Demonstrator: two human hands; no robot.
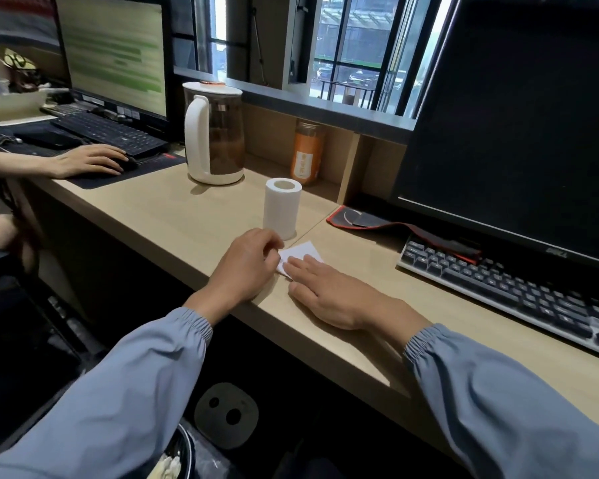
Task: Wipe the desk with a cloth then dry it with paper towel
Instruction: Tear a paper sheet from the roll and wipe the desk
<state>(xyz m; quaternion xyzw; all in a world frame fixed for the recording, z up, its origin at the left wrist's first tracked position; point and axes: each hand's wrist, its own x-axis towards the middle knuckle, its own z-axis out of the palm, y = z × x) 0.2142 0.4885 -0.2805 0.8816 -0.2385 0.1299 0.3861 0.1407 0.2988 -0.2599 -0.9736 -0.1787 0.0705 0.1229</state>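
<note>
Lying beside the upright white paper roll, a white paper sheet is pressed by the flat right hand and pinched by curled fingers of the left hand.

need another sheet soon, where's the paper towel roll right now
In the head view, the paper towel roll stands upright mid-desk, just behind the left hand pinching a paper sheet, with the white-handled pitcher further back on its left.
</note>
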